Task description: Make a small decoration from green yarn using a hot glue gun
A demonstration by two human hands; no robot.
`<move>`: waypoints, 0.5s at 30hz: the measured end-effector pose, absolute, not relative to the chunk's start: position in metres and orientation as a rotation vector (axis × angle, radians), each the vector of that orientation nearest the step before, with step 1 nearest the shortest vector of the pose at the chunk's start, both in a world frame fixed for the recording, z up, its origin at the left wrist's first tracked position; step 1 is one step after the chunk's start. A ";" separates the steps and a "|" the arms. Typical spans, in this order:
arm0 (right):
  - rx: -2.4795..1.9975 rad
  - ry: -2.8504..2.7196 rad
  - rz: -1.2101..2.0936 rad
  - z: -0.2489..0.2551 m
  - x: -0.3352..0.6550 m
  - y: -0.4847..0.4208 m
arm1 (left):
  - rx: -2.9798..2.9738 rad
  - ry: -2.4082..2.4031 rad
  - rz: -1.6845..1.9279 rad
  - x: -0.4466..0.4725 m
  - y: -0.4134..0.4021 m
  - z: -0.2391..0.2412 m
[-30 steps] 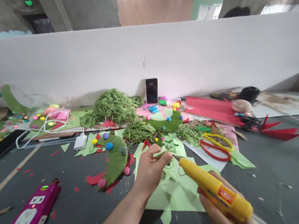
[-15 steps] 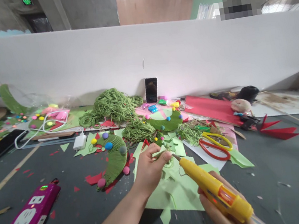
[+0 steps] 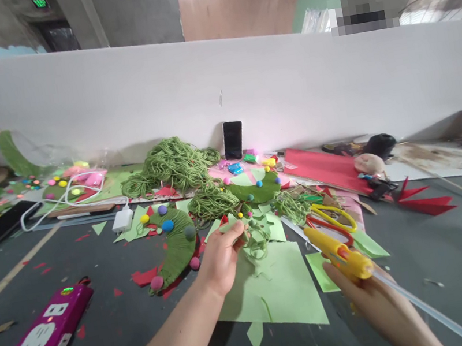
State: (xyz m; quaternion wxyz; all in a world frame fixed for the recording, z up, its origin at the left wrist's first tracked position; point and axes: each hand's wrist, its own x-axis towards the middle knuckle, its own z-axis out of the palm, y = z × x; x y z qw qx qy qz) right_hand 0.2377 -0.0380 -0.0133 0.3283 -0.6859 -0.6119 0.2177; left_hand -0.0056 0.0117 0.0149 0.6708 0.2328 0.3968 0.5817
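My left hand (image 3: 221, 259) is closed, thumb and fingers pinching a small piece of pale green paper (image 3: 230, 220). Loose loops of green yarn (image 3: 258, 243) hang beside its fingertips. In my right hand (image 3: 375, 296) is a yellow hot glue gun (image 3: 338, 252), its clear glue stick (image 3: 425, 306) sticking out behind. The gun points up and left, apart from my left hand. Under my hands lies a sheet of light green paper (image 3: 288, 289) with a short strand of yarn on it.
Yellow-handled scissors (image 3: 338, 215) lie beyond the gun. Left of my arm are a yarn-wrapped crescent with pompoms (image 3: 176, 246) and a purple power strip (image 3: 48, 330). A heap of green yarn (image 3: 175, 164) and a propped phone (image 3: 233, 140) stand by the white partition (image 3: 148, 92).
My right hand has drawn the glue gun away to the right from my left fingertips. My left hand has shifted slightly left and up, still pinching the paper.
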 end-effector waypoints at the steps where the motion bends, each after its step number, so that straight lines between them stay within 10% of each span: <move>1: -1.806 -1.627 0.559 -0.015 0.239 -0.034 | 0.538 0.896 1.311 -0.006 0.012 0.014; 15: -1.984 -1.696 0.587 -0.034 0.231 -0.033 | 0.736 0.910 1.304 -0.007 0.011 0.011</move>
